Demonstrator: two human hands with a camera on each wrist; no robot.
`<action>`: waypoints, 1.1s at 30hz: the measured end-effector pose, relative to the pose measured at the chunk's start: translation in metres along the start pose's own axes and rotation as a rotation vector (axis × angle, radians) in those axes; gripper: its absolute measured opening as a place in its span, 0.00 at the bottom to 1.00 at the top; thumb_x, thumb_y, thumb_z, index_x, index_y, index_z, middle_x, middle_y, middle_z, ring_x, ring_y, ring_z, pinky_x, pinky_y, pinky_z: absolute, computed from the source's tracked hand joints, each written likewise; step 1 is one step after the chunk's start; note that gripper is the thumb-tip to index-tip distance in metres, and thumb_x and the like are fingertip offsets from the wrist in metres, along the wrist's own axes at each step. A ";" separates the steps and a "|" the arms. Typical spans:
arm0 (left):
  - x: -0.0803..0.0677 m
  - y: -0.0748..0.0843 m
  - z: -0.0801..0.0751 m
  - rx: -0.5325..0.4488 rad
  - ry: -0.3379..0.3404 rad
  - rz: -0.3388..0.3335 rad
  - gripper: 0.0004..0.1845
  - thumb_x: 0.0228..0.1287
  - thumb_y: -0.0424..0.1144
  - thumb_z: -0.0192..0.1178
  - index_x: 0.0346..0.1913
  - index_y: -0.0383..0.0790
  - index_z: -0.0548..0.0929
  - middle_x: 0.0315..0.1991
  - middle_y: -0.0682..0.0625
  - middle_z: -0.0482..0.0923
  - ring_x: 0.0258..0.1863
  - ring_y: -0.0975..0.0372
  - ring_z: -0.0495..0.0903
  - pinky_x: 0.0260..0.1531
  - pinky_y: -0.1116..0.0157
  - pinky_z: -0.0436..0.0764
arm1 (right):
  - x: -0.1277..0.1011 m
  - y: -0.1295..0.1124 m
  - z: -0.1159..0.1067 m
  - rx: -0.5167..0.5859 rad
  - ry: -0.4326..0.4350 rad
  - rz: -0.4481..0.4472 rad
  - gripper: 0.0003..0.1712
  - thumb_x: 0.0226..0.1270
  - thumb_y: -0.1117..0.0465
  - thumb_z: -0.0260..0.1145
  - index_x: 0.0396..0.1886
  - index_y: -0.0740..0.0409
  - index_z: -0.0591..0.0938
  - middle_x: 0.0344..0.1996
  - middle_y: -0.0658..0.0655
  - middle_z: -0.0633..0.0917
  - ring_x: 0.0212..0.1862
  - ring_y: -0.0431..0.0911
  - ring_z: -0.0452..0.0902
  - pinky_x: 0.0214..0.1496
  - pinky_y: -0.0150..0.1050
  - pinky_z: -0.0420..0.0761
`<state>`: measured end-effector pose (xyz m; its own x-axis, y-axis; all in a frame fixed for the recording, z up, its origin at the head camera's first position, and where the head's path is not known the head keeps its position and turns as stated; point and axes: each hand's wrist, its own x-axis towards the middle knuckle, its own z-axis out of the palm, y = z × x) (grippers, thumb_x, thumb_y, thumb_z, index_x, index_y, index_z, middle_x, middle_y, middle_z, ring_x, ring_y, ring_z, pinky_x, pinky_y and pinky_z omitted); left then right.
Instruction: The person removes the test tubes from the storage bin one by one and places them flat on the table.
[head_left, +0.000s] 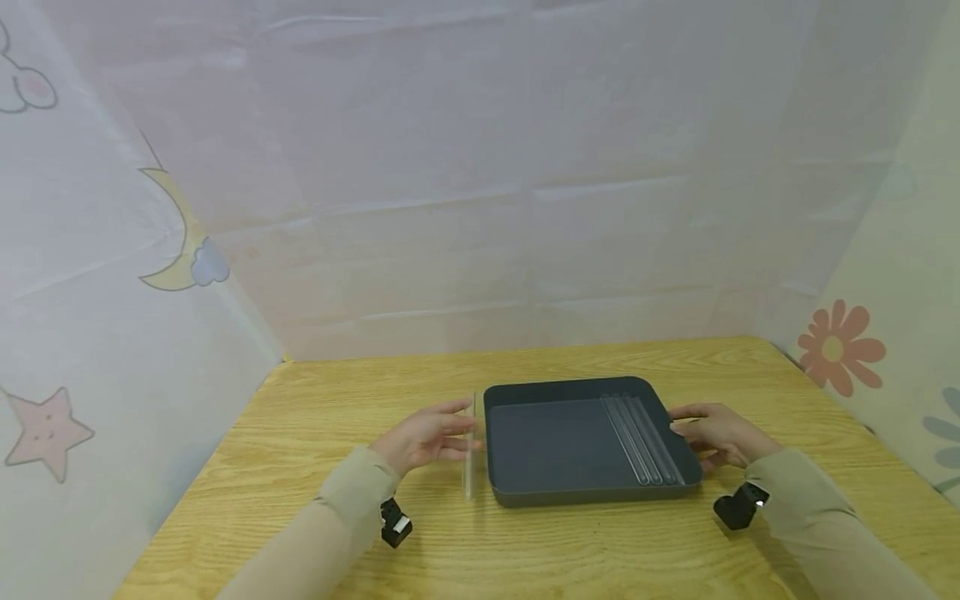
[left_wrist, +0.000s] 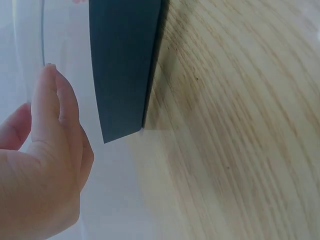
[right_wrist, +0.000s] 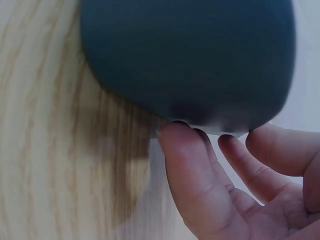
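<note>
My left hand (head_left: 431,435) is just off the left side of a dark grey tray (head_left: 497,492). Between its thumb and fingers it pinches a clear test tube (head_left: 469,479), which stands out lengthwise along the tray's side and looks blurred. The left wrist view shows the same tube (left_wrist: 28,45) as a see-through strip at the fingertips. My right hand (head_left: 720,433) is at the tray's right side, its fingertips touching the outer wall (right_wrist: 200,60). Inside the tray, several clear test tubes (head_left: 637,442) lie side by side near the right wall, rounded ends toward me.
The tray sits on a wood-grain table (head_left: 360,383). Pale printed sheeting (head_left: 450,208) hangs behind it and along both sides. Black wrist cameras (head_left: 395,523) are strapped below both hands.
</note>
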<state>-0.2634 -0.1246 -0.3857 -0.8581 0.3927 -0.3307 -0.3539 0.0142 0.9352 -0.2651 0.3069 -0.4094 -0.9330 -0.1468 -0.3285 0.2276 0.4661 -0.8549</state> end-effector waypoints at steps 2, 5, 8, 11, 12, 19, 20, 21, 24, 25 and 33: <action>-0.001 -0.001 -0.001 0.003 0.000 0.000 0.32 0.75 0.29 0.48 0.77 0.35 0.50 0.70 0.29 0.55 0.51 0.51 0.81 0.33 0.70 0.83 | 0.000 0.000 0.000 0.005 0.000 0.004 0.31 0.76 0.62 0.55 0.69 0.77 0.59 0.44 0.61 0.82 0.36 0.48 0.81 0.32 0.45 0.82; -0.001 -0.002 -0.004 0.000 0.001 0.001 0.32 0.75 0.29 0.48 0.77 0.35 0.50 0.69 0.29 0.56 0.53 0.48 0.80 0.32 0.70 0.83 | 0.000 0.000 0.000 0.007 0.001 0.006 0.31 0.75 0.62 0.55 0.69 0.77 0.59 0.44 0.60 0.82 0.37 0.48 0.80 0.32 0.45 0.82; -0.001 -0.003 -0.006 -0.007 0.001 0.003 0.32 0.75 0.29 0.48 0.77 0.35 0.50 0.69 0.28 0.56 0.55 0.46 0.78 0.32 0.70 0.84 | 0.000 0.000 0.000 0.011 0.002 0.010 0.31 0.75 0.63 0.55 0.68 0.78 0.59 0.42 0.60 0.82 0.37 0.48 0.81 0.32 0.46 0.82; -0.001 -0.005 -0.009 -0.015 0.009 0.002 0.32 0.75 0.29 0.48 0.77 0.36 0.50 0.69 0.28 0.56 0.56 0.45 0.78 0.32 0.70 0.84 | 0.000 -0.001 0.001 0.013 0.003 0.012 0.31 0.75 0.63 0.55 0.68 0.78 0.59 0.42 0.59 0.83 0.36 0.48 0.81 0.32 0.46 0.82; -0.001 -0.005 -0.009 -0.017 0.012 0.000 0.32 0.75 0.29 0.48 0.77 0.36 0.50 0.69 0.28 0.56 0.56 0.45 0.77 0.32 0.70 0.84 | 0.000 -0.001 0.001 0.013 0.002 0.011 0.31 0.76 0.63 0.55 0.68 0.78 0.59 0.42 0.59 0.82 0.37 0.48 0.81 0.32 0.46 0.82; -0.001 -0.006 -0.012 -0.024 0.051 -0.010 0.32 0.75 0.27 0.48 0.77 0.35 0.51 0.69 0.28 0.56 0.58 0.43 0.75 0.31 0.70 0.84 | 0.000 -0.001 0.001 0.017 -0.002 0.012 0.30 0.76 0.62 0.54 0.69 0.77 0.59 0.42 0.59 0.83 0.36 0.48 0.81 0.32 0.46 0.82; -0.001 -0.006 -0.013 -0.022 0.058 -0.012 0.32 0.75 0.27 0.48 0.77 0.35 0.51 0.69 0.28 0.57 0.57 0.43 0.76 0.31 0.69 0.84 | 0.000 -0.001 0.001 0.019 -0.002 0.013 0.30 0.76 0.62 0.54 0.69 0.77 0.59 0.42 0.59 0.82 0.36 0.48 0.81 0.32 0.46 0.82; -0.001 -0.007 -0.013 -0.020 0.065 -0.013 0.31 0.75 0.27 0.48 0.76 0.35 0.51 0.69 0.28 0.57 0.55 0.44 0.77 0.31 0.69 0.84 | 0.000 -0.001 0.001 0.018 -0.004 0.013 0.30 0.77 0.62 0.54 0.69 0.77 0.59 0.42 0.59 0.82 0.36 0.48 0.81 0.32 0.46 0.82; -0.002 -0.008 -0.014 -0.014 0.088 -0.020 0.31 0.74 0.26 0.48 0.76 0.34 0.52 0.68 0.28 0.59 0.48 0.49 0.83 0.30 0.69 0.84 | 0.000 0.000 0.001 0.019 -0.004 0.013 0.30 0.77 0.62 0.54 0.69 0.77 0.59 0.42 0.59 0.82 0.36 0.48 0.81 0.32 0.46 0.82; -0.001 -0.008 -0.015 -0.012 0.095 -0.023 0.31 0.74 0.26 0.48 0.76 0.33 0.53 0.68 0.28 0.60 0.45 0.51 0.84 0.30 0.69 0.84 | -0.001 0.000 0.001 0.018 -0.007 0.012 0.30 0.77 0.62 0.54 0.69 0.77 0.59 0.42 0.59 0.82 0.36 0.48 0.81 0.32 0.46 0.82; 0.001 -0.012 -0.020 -0.001 0.139 -0.041 0.31 0.72 0.26 0.51 0.75 0.31 0.55 0.64 0.29 0.65 0.39 0.55 0.84 0.29 0.68 0.85 | -0.001 0.000 0.001 0.029 -0.025 -0.004 0.31 0.77 0.62 0.53 0.69 0.78 0.58 0.39 0.57 0.84 0.38 0.49 0.82 0.33 0.47 0.83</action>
<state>-0.2668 -0.1427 -0.3998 -0.8861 0.2607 -0.3832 -0.3901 0.0271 0.9204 -0.2638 0.3060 -0.4093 -0.9268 -0.1703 -0.3348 0.2326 0.4397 -0.8675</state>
